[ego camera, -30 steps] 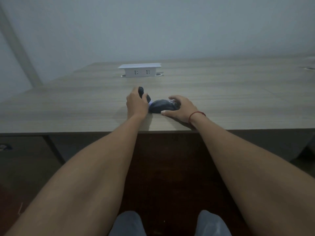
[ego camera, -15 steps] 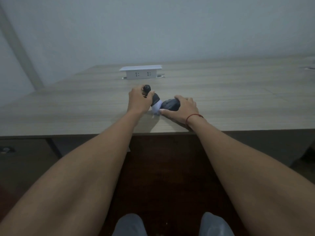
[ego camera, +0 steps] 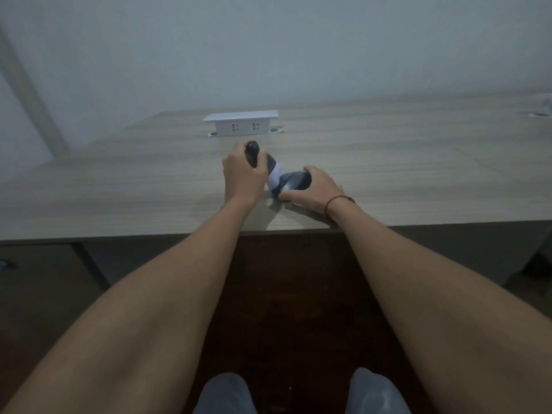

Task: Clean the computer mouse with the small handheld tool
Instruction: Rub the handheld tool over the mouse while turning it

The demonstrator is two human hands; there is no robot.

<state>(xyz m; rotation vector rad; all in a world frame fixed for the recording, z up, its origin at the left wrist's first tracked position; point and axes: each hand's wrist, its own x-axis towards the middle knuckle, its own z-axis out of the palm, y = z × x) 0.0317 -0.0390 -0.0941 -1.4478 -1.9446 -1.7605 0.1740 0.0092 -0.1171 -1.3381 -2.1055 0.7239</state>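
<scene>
A dark computer mouse [ego camera: 294, 180] lies on the wooden desk [ego camera: 403, 174] near its front edge. My right hand [ego camera: 313, 189] grips it from the right and partly covers it; a red string circles that wrist. My left hand [ego camera: 243, 174] is closed around a small handheld tool [ego camera: 263, 161] with a dark handle and a pale whitish head. The tool is tilted, and its pale head touches the mouse's left side.
A white raised socket box [ego camera: 242, 124] stands on the desk behind the hands. A cable hole [ego camera: 540, 115] shows at the far right. The desk's front edge runs just below my wrists, with my knees underneath. A pale wall rises behind.
The tool's pale head has come out from behind my left hand and now sits higher against the mouse's left side. My right hand has shifted further over the mouse.
</scene>
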